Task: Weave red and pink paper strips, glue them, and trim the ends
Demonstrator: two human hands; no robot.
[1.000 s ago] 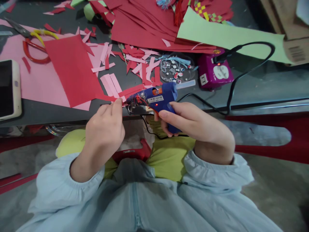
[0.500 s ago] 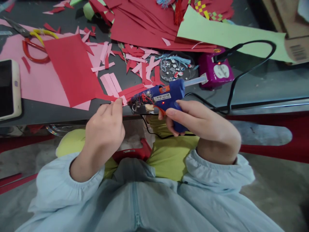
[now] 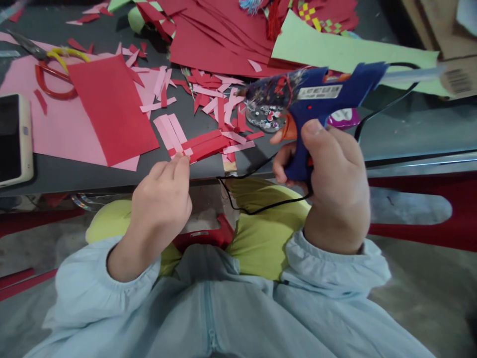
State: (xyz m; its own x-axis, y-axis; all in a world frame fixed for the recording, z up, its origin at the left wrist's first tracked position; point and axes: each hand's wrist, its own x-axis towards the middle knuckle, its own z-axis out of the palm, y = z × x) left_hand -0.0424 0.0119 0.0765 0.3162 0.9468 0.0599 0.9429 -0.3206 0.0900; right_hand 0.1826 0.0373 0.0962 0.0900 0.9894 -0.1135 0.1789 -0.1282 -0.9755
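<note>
My left hand (image 3: 164,196) is at the table's front edge, fingers pressed together on the crossing of woven red and pink paper strips (image 3: 206,145). Its fingertips cover part of that crossing, where the pink strips (image 3: 170,133) run up and the red ones run right. Raised above the table, my right hand (image 3: 331,169) grips the handle of a blue hot glue gun (image 3: 328,94), with fingers near the orange trigger (image 3: 289,128). The gun's nozzle points left, clear of the woven strips. A glue stick (image 3: 410,75) protrudes from its back, and a small red light glows on its side.
A red card (image 3: 114,109) lies on pink paper (image 3: 70,124), beside scissors (image 3: 55,74) and a phone (image 3: 15,139). Loose paper strips (image 3: 212,94) and a dish of small beads (image 3: 270,117) lie behind. A black cord (image 3: 257,209) hangs past the edge.
My right hand has lifted the glue gun up and to the right, away from the strips. The red end left of the pink strips no longer sticks out. My left hand has barely moved.
</note>
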